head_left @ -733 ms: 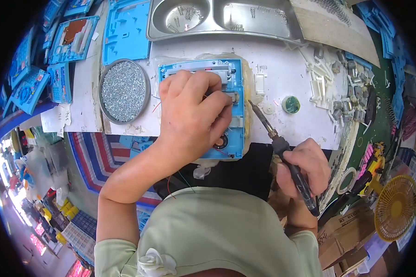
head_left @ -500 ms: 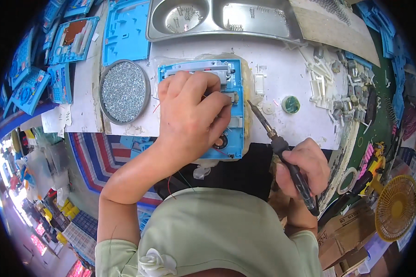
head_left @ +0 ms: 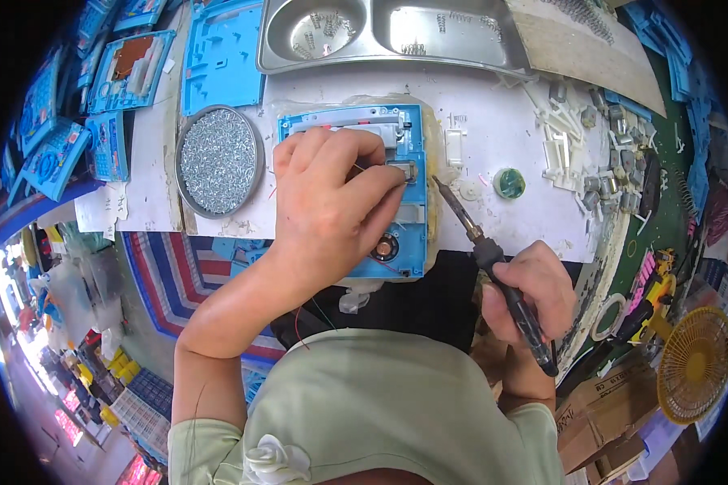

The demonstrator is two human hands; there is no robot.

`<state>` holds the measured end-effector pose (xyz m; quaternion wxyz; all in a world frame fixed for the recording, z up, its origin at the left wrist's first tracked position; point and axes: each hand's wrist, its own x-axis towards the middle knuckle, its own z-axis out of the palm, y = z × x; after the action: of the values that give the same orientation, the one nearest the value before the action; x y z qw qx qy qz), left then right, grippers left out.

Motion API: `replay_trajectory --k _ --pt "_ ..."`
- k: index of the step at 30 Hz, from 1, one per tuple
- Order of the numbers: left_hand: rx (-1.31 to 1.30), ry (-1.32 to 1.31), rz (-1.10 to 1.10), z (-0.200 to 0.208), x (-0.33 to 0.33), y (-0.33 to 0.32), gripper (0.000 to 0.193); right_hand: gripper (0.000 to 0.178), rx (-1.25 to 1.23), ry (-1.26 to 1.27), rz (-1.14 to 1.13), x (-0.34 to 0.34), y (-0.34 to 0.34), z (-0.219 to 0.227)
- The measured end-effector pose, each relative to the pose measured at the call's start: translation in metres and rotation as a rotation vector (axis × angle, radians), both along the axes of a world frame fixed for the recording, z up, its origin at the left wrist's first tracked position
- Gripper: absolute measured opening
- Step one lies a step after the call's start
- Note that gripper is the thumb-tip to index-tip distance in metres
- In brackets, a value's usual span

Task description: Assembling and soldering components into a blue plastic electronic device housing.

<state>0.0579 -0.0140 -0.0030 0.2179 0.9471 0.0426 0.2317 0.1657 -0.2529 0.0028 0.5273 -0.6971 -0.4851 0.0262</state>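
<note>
A blue plastic housing (head_left: pixel 415 242) lies open side up on the work table in front of me. My left hand (head_left: pixel 323 202) rests over it, covering much of its left and middle. The thumb and fingers pinch together beside a small metal part (head_left: pixel 408 170); what they hold is hidden, though a thin line like a wire shows between them. Below the fingers a round black speaker (head_left: pixel 386 247) sits in the housing. To the right, my right hand (head_left: pixel 538 295) grips a black soldering iron (head_left: pixel 505 283), whose tip points up-left, just off the housing's right edge.
A round tray of small screws (head_left: pixel 217 162) stands left. Behind is a steel tray (head_left: pixel 453 61) with springs. A green-topped round container (head_left: pixel 509 183), white plastic pieces (head_left: pixel 560 149) and metal blocks (head_left: pixel 615 182) lie right. Blue housings (head_left: pixel 52 162) are stacked far left; a yellow fan (head_left: pixel 694 364) stands lower right.
My left hand has shifted slightly left, its fingertips still by the metal part, so more of the speaker shows. My right hand and the soldering iron have hardly moved.
</note>
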Motion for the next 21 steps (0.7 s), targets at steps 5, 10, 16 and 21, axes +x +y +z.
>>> replay_trajectory --k 5,10,16,21 --pt "-0.081 -0.05 -0.012 0.008 -0.004 0.01 0.023 0.026 0.003 0.001 -0.017 -0.001 0.001 -0.002" --pt "-0.213 -0.056 -0.001 0.009 -0.014 0.018 0.021 0.025 0.018 0.012 -0.026 -0.001 0.004 -0.003" --pt "-0.297 -0.056 0.025 0.007 -0.019 0.021 0.021 0.025 0.026 0.013 -0.03 -0.001 0.006 -0.003" --pt "-0.226 -0.05 -0.052 0.006 -0.011 0.021 0.022 0.024 0.025 0.031 -0.035 0.0 0.007 -0.003"
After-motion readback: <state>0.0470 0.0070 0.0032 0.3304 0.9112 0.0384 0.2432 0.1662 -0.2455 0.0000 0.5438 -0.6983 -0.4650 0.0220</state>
